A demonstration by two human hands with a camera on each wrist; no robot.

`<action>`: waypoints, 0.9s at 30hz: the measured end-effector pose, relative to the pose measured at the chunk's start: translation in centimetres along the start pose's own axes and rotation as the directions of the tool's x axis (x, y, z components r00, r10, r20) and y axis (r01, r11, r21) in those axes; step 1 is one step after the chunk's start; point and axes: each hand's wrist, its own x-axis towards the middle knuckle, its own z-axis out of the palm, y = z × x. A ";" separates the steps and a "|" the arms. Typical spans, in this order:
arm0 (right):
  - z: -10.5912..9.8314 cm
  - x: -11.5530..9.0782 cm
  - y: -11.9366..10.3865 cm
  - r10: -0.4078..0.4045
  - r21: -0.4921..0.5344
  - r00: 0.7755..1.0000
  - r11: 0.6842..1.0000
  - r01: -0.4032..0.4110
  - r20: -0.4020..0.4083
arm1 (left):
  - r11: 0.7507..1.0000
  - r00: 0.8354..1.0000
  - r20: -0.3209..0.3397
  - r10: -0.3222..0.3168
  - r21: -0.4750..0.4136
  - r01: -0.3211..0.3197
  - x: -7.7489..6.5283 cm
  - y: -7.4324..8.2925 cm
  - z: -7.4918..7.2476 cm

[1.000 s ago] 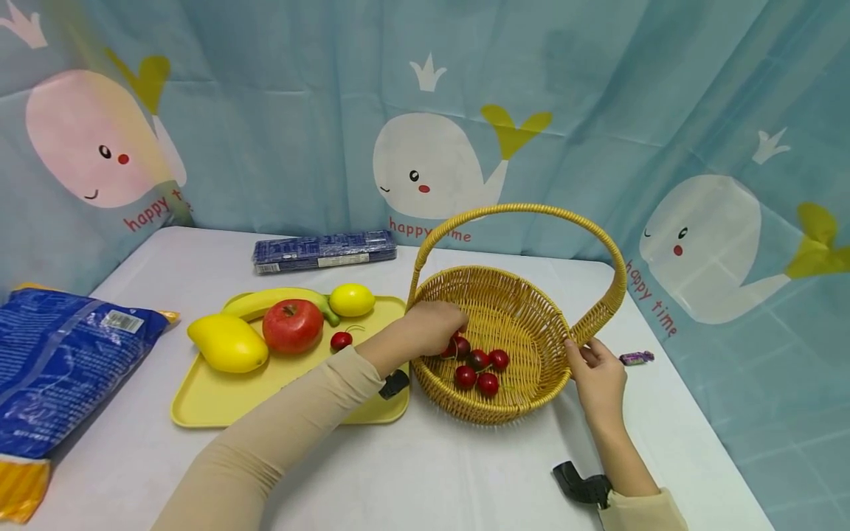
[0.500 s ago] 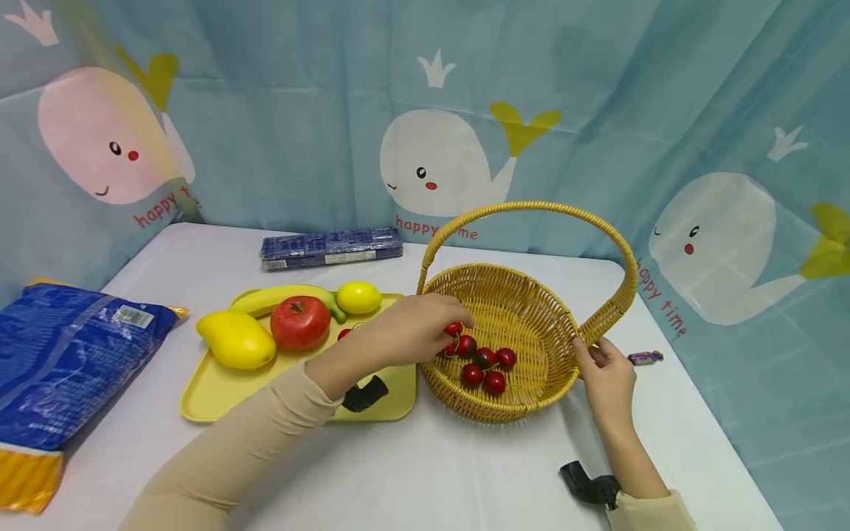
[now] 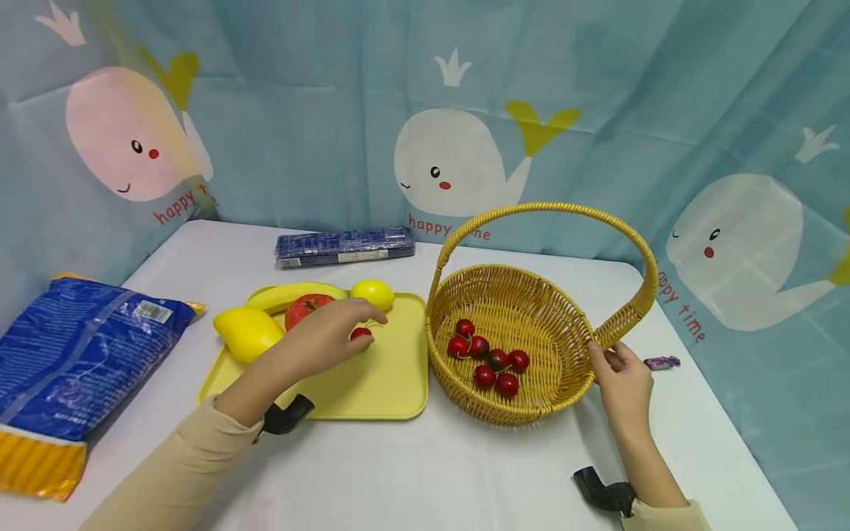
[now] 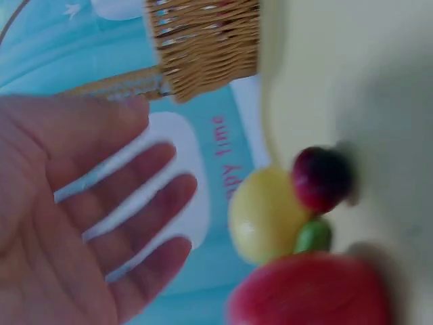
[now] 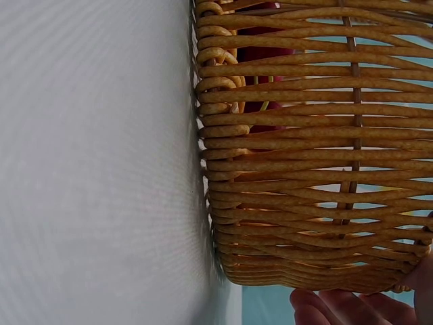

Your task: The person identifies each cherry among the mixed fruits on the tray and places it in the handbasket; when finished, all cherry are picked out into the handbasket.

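Note:
My left hand (image 3: pixel 322 341) hovers over the yellow tray (image 3: pixel 392 383), its fingers apart and holding nothing. Close to its fingertips lies one cherry (image 3: pixel 361 333) on the tray; in the left wrist view the cherry (image 4: pixel 321 179) is beside the lemon (image 4: pixel 267 215) and the apple (image 4: pixel 311 294). Several cherries (image 3: pixel 498 360) lie together in the wicker basket (image 3: pixel 531 295). At the basket's right side, where the handle meets the rim, my right hand (image 3: pixel 624 385) grips the edge with the thumb above. The right wrist view shows the basket wall (image 5: pixel 311 149) and a few fingertips below it.
A banana (image 3: pixel 292 293) and a mango (image 3: pixel 247 334) share the tray. Behind stands a blue wrapped pack (image 3: pixel 345 246). A large blue bag (image 3: pixel 93 354) lies at the left, and a small purple wrapped candy (image 3: pixel 662 363) right of the basket. A curtain closes the back.
My left hand has come out of the basket and moved left over the tray, its fingers spreading. The right hand keeps its grip on the basket. The whole view has shifted slightly.

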 end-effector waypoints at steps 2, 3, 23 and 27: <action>-0.1 0.0 0.0 0.002 -0.002 1.000 1.000 -0.002 -0.002 | 0.998 0.998 -0.023 -0.059 0.005 0.059 -0.1 -0.2 0.7; -0.1 0.0 0.0 0.004 -0.001 1.000 1.000 -0.004 -0.004 | 0.996 0.996 -0.033 -0.088 0.005 0.088 -0.2 -0.3 1.1; 0.1 0.2 -0.3 0.016 -0.005 1.000 1.000 -0.016 -0.007 | 0.947 0.968 -0.126 -0.218 0.213 0.241 1.3 -1.2 5.0; 0.0 0.1 -0.2 0.015 0.000 1.000 1.000 -0.015 -0.008 | 0.942 0.970 -0.050 -0.238 0.232 0.243 1.1 -1.1 5.0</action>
